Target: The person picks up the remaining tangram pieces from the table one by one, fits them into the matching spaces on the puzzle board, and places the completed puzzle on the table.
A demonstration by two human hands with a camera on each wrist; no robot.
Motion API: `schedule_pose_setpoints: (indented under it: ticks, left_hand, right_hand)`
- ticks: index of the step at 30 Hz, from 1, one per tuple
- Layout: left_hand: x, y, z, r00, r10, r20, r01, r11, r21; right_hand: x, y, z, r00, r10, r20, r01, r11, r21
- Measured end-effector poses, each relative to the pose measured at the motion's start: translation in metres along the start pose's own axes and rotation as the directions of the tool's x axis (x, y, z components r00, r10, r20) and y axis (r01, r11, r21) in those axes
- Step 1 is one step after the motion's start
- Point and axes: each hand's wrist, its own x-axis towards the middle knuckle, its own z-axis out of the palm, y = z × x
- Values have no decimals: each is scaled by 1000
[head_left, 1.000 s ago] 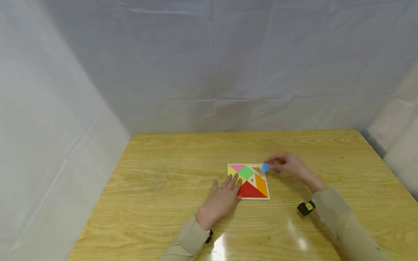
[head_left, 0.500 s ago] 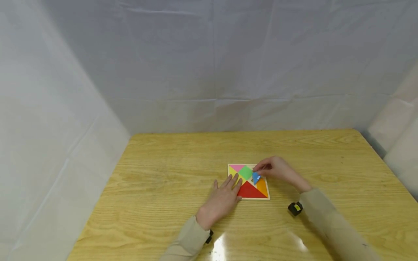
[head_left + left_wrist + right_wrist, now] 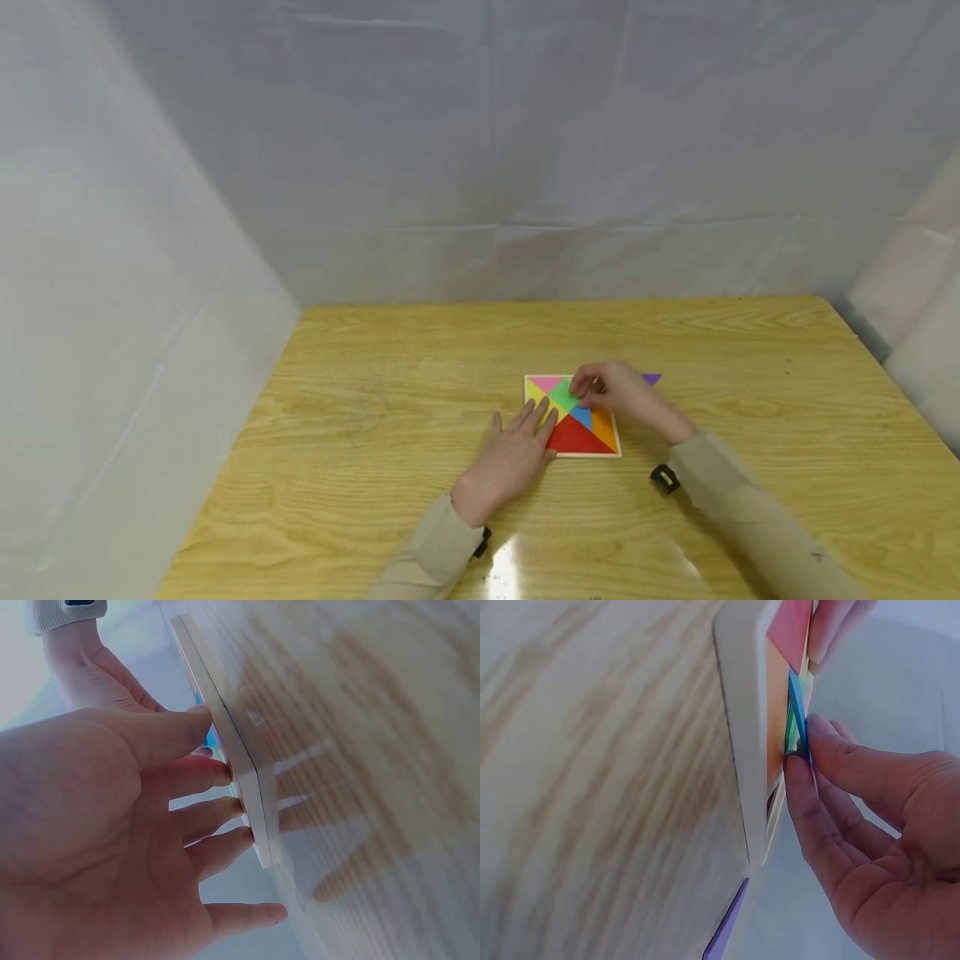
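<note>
A square tangram board point(image 3: 620, 452) with a pale wooden rim lies on the table. In it sit pink point(image 3: 546, 382), yellow point(image 3: 535, 392), green point(image 3: 560, 392), red point(image 3: 579, 438) and orange point(image 3: 604, 428) pieces. My left hand point(image 3: 508, 468) rests on the board's left part with fingers spread, its fingertips over the yellow and red pieces. Between thumb and finger my right hand point(image 3: 624, 397) pinches a blue triangular tangram piece point(image 3: 581, 416). In the right wrist view that blue piece point(image 3: 797, 705) is tilted, one edge raised off the board. The right hand hides the board's upper right corner.
A purple tangram piece point(image 3: 652, 379) lies on the wooden table point(image 3: 390, 400) just right of the board, partly behind the right hand. Pale cloth sheets point(image 3: 420, 150) hang behind and beside the table.
My right hand has carried the blue piece left, from the board's right edge to its middle, turning it on the way. The purple piece has come into fuller view. My left hand stays put.
</note>
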Motion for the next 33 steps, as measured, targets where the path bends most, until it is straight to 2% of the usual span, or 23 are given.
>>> schedule_pose_setpoints:
  ticks: [19,27,33]
  left_hand:
    - [2,2,-2,1000,-15,17,15,1000,-9]
    - [0,4,-5,1000,-5,15,5,1000,-14]
    - [0,4,-4,1000,-2,8,2,1000,-6]
  right_hand:
    - [-1,-4,4,997,52,-50,-56,995,-86]
    - [-10,-5,0,984,152,-95,-166,974,-152]
    - [-14,-4,0,986,138,-98,-154,971,-184]
